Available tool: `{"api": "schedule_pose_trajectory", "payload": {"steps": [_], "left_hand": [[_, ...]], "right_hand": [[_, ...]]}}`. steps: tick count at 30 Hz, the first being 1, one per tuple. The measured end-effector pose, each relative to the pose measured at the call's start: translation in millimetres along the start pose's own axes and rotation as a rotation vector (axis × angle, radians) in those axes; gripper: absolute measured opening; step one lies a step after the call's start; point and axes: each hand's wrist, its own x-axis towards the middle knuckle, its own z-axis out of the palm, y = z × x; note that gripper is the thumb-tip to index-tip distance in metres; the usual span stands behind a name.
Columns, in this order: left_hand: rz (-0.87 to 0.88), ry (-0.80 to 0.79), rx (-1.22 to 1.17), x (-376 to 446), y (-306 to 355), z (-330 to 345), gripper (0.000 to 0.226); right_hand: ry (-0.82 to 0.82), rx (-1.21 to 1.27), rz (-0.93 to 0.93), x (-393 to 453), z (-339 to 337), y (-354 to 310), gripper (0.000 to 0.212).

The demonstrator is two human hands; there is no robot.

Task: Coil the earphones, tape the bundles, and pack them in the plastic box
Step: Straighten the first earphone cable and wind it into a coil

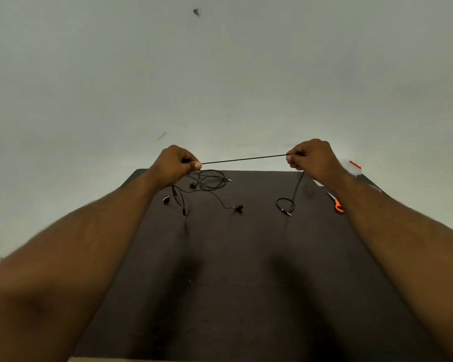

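Observation:
A black earphone cable (243,159) is stretched taut between my two hands above the far edge of the dark table (246,257). My left hand (177,163) pinches one end, and red-black strands hang from it to the table. My right hand (311,158) pinches the other end; from it the cable drops to a small loop with the plug (285,207). A second black earphone lies loosely coiled (211,180) on the table beneath, with an earbud (238,208) trailing toward me. The clear plastic box (352,167) with a red clasp sits at the far right corner, partly hidden by my right forearm.
Orange-handled scissors (336,203) lie near the right edge, beside my right forearm. A pale floor surrounds the table. My forearms cross the table's left and right sides.

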Motion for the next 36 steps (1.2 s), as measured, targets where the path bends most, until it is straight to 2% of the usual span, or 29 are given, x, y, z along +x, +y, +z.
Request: {"api": "schedule_pose_trajectory", "payload": {"steps": [7,10,12,13,15,16,18,21,23,25,29,33,36], "left_hand": [[-0.001,0.074,-0.014,-0.6,-11.4,-0.6,0.019],[-0.001,0.081,-0.012,-0.3,-9.8,-0.4,0.019],[-0.009,0.071,-0.019,1.5,-5.5,0.7,0.018],[-0.014,0.060,-0.024,3.2,-1.6,1.8,0.018],[-0.003,0.032,-0.018,7.7,8.8,4.7,0.017],[0.008,0.008,-0.007,10.5,15.6,7.0,0.017],[0.043,-0.039,0.019,14.1,31.6,12.4,0.016],[0.088,-0.081,0.028,17.4,50.5,18.4,0.015],[0.096,-0.089,0.024,17.8,55.6,18.9,0.016],[0.098,-0.093,0.013,16.7,56.4,18.1,0.016],[0.089,-0.133,-0.019,12.0,54.9,18.3,0.015],[0.055,-0.137,-0.070,8.2,39.4,11.4,0.016],[0.003,-0.126,-0.098,8.0,19.9,3.4,0.014]], "right_hand": [[-0.016,-0.142,-0.049,2.6,-6.6,2.1,0.013],[0.002,-0.149,-0.034,-0.7,-4.3,6.1,0.012],[-0.026,-0.154,0.046,-4.4,4.2,10.0,0.010],[-0.062,-0.174,0.121,-8.9,11.0,7.4,0.024],[-0.168,-0.111,0.259,-19.4,29.9,-5.3,0.069],[-0.209,0.051,0.284,-26.1,41.0,-17.7,0.083],[-0.233,0.379,0.214,-37.5,64.7,-44.2,0.091],[-0.148,0.566,0.122,-44.6,98.3,-60.3,0.078],[0.001,0.633,0.162,-41.8,107.9,-62.0,0.055],[0.063,0.642,0.178,-39.0,110.1,-60.6,0.034],[0.091,0.367,0.038,-34.8,103.0,-59.8,0.008],[0.123,0.081,-0.083,-20.9,69.7,-45.1,0.007],[0.121,-0.072,-0.100,-11.7,41.4,-28.6,0.010]]}}
